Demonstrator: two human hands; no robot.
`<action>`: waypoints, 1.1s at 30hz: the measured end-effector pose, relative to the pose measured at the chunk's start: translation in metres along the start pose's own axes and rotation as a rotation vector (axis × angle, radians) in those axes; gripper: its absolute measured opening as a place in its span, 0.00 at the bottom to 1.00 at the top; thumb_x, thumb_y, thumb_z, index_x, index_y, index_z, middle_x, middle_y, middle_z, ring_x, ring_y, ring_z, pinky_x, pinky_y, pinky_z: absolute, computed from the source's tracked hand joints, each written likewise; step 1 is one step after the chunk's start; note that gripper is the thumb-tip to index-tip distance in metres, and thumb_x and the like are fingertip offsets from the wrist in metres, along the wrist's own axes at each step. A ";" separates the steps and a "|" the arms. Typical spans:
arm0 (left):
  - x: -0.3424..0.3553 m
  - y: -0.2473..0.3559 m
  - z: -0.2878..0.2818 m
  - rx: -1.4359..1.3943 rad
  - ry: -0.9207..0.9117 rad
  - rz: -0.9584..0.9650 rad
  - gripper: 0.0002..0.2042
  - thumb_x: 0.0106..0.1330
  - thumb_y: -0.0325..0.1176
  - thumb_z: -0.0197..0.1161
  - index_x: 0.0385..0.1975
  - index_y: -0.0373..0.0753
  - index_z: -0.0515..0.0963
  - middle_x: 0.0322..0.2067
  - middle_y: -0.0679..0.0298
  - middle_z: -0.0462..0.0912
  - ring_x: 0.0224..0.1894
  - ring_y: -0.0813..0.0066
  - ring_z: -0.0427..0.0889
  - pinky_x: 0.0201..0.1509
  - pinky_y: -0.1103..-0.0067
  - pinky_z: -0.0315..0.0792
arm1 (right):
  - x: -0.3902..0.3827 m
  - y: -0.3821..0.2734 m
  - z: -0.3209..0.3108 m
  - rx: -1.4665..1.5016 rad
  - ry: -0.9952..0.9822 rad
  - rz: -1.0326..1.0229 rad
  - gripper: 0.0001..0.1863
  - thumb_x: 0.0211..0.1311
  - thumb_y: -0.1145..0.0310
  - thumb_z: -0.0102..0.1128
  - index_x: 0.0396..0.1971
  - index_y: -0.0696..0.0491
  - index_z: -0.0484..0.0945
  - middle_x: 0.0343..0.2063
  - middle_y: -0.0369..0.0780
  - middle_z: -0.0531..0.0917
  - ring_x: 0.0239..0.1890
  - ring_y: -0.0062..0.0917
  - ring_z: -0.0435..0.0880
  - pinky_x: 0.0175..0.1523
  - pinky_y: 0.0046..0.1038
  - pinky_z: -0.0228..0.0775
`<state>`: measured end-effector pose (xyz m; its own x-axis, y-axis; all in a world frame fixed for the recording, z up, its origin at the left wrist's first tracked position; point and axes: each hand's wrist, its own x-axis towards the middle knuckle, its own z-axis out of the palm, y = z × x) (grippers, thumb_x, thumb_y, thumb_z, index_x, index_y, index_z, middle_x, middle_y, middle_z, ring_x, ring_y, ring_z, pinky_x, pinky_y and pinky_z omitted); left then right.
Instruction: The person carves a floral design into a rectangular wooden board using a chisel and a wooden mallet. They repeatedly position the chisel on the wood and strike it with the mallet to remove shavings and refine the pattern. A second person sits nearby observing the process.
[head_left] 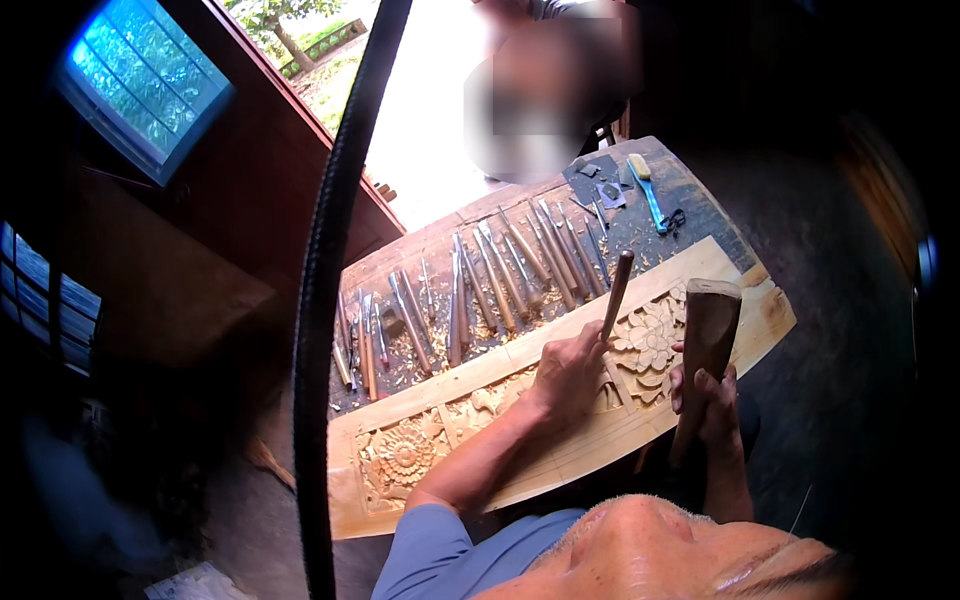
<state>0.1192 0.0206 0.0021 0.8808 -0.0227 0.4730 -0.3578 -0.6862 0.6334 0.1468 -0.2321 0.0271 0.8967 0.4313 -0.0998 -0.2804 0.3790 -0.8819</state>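
Note:
A pale wooden board with carved floral panels lies across the table in front of me. My left hand is closed around a carving chisel and rests on the board. The chisel's dark handle sticks up above the fist; its blade end is hidden by the hand. To its right, a carved flower relief shows petals and leaves. My right hand grips a dark wooden mallet at the board's near right edge. The mallet's broad head points up, apart from the chisel.
Several carving chisels lie in a row on the dark table beyond the board, among wood shavings. A blue-handled brush and small dark flat pieces lie at the far right. Another person is across the table. A black strap crosses the view.

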 end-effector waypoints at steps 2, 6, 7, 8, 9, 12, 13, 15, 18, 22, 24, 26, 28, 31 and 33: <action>0.003 -0.003 -0.001 -0.049 0.029 0.062 0.14 0.67 0.21 0.61 0.51 0.37 0.72 0.25 0.57 0.85 0.23 0.56 0.85 0.25 0.66 0.78 | 0.003 0.012 -0.014 -0.124 0.038 -0.038 0.40 0.61 0.45 0.67 0.60 0.65 0.71 0.25 0.39 0.80 0.20 0.20 0.77 0.25 0.20 0.69; 0.002 -0.004 -0.006 -0.089 0.047 0.072 0.13 0.66 0.21 0.62 0.49 0.37 0.73 0.24 0.56 0.85 0.23 0.56 0.85 0.24 0.67 0.78 | -0.003 0.005 -0.004 -0.042 0.078 0.002 0.40 0.63 0.44 0.66 0.61 0.64 0.69 0.27 0.39 0.79 0.19 0.19 0.75 0.24 0.19 0.66; 0.004 -0.005 -0.007 -0.087 0.034 0.071 0.13 0.66 0.21 0.62 0.48 0.37 0.73 0.24 0.56 0.85 0.23 0.56 0.85 0.24 0.67 0.78 | -0.002 0.006 -0.003 -0.143 0.065 -0.076 0.41 0.63 0.44 0.66 0.62 0.63 0.69 0.27 0.39 0.79 0.19 0.19 0.74 0.23 0.18 0.65; 0.001 -0.003 -0.006 -0.110 0.052 0.060 0.13 0.65 0.21 0.63 0.48 0.38 0.73 0.24 0.56 0.84 0.23 0.56 0.86 0.24 0.67 0.78 | -0.002 0.009 -0.010 -0.147 0.003 -0.093 0.41 0.63 0.43 0.65 0.62 0.63 0.68 0.28 0.38 0.79 0.20 0.18 0.74 0.24 0.17 0.64; 0.002 0.000 -0.006 -0.136 0.063 0.067 0.13 0.65 0.21 0.63 0.47 0.38 0.73 0.24 0.56 0.84 0.24 0.56 0.86 0.24 0.67 0.78 | -0.004 0.010 -0.014 -0.130 0.029 -0.062 0.41 0.65 0.43 0.64 0.63 0.63 0.67 0.27 0.38 0.78 0.20 0.17 0.74 0.24 0.16 0.64; 0.001 0.002 -0.009 -0.154 0.077 0.057 0.13 0.64 0.20 0.64 0.46 0.38 0.73 0.24 0.56 0.84 0.24 0.56 0.86 0.24 0.67 0.77 | -0.002 0.013 -0.020 -0.116 0.000 -0.073 0.40 0.66 0.46 0.64 0.65 0.63 0.65 0.28 0.40 0.79 0.20 0.19 0.75 0.24 0.19 0.66; 0.000 0.001 -0.009 -0.158 0.087 0.063 0.13 0.64 0.20 0.64 0.46 0.38 0.73 0.23 0.56 0.84 0.24 0.56 0.86 0.24 0.67 0.77 | -0.001 0.013 -0.021 -0.080 -0.018 -0.061 0.40 0.67 0.49 0.65 0.66 0.63 0.64 0.29 0.42 0.79 0.21 0.22 0.77 0.25 0.21 0.69; 0.000 -0.001 -0.008 -0.155 0.105 0.077 0.12 0.63 0.19 0.64 0.44 0.37 0.73 0.23 0.55 0.83 0.23 0.55 0.85 0.23 0.67 0.76 | 0.000 0.013 -0.018 -0.097 -0.018 -0.069 0.39 0.67 0.49 0.64 0.66 0.63 0.64 0.29 0.41 0.79 0.21 0.22 0.77 0.25 0.21 0.69; -0.001 -0.005 -0.004 -0.124 0.110 0.094 0.11 0.63 0.19 0.64 0.42 0.37 0.72 0.22 0.54 0.82 0.22 0.55 0.84 0.22 0.67 0.75 | 0.001 0.012 -0.010 -0.198 0.014 -0.112 0.40 0.67 0.43 0.61 0.63 0.64 0.67 0.27 0.38 0.77 0.20 0.16 0.73 0.24 0.16 0.63; 0.000 -0.006 -0.001 -0.104 0.127 0.090 0.09 0.65 0.20 0.64 0.40 0.37 0.71 0.19 0.54 0.80 0.20 0.54 0.83 0.20 0.66 0.74 | -0.001 0.010 -0.010 -0.185 0.011 -0.120 0.39 0.68 0.44 0.60 0.63 0.64 0.67 0.27 0.38 0.77 0.20 0.16 0.73 0.24 0.16 0.63; 0.002 -0.003 -0.003 -0.121 0.143 0.091 0.09 0.65 0.20 0.64 0.40 0.37 0.71 0.18 0.54 0.79 0.19 0.54 0.83 0.20 0.65 0.74 | -0.001 0.008 -0.008 -0.182 0.011 -0.120 0.39 0.68 0.44 0.61 0.63 0.63 0.67 0.28 0.38 0.77 0.20 0.16 0.73 0.24 0.16 0.64; 0.001 -0.009 0.002 -0.126 0.150 0.102 0.09 0.66 0.21 0.64 0.40 0.37 0.71 0.18 0.55 0.79 0.19 0.54 0.83 0.20 0.65 0.74 | -0.002 0.007 -0.004 -0.177 0.011 -0.120 0.39 0.68 0.45 0.61 0.63 0.63 0.67 0.28 0.38 0.77 0.20 0.16 0.73 0.24 0.16 0.64; -0.001 -0.013 0.006 -0.120 0.139 0.103 0.09 0.66 0.21 0.64 0.40 0.37 0.71 0.18 0.55 0.79 0.20 0.55 0.83 0.20 0.66 0.74 | -0.002 0.007 -0.005 -0.169 0.011 -0.119 0.39 0.68 0.45 0.61 0.63 0.63 0.67 0.28 0.38 0.77 0.20 0.16 0.74 0.25 0.16 0.65; 0.000 -0.014 0.007 -0.097 0.110 0.096 0.09 0.66 0.22 0.64 0.41 0.38 0.71 0.18 0.55 0.79 0.20 0.56 0.83 0.20 0.66 0.74 | -0.002 0.008 -0.007 -0.158 0.009 -0.119 0.39 0.68 0.45 0.61 0.63 0.64 0.67 0.28 0.38 0.77 0.21 0.17 0.74 0.25 0.16 0.65; -0.001 -0.011 0.005 -0.105 0.108 0.092 0.10 0.66 0.22 0.65 0.41 0.38 0.71 0.18 0.55 0.79 0.20 0.56 0.83 0.21 0.66 0.74 | -0.002 0.008 -0.007 -0.153 0.012 -0.113 0.39 0.67 0.45 0.62 0.63 0.64 0.67 0.27 0.39 0.78 0.21 0.17 0.74 0.25 0.15 0.65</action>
<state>0.1238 0.0243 -0.0082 0.8061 0.0004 0.5918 -0.4710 -0.6050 0.6420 0.1448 -0.2359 0.0173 0.9237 0.3831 -0.0012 -0.1236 0.2951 -0.9474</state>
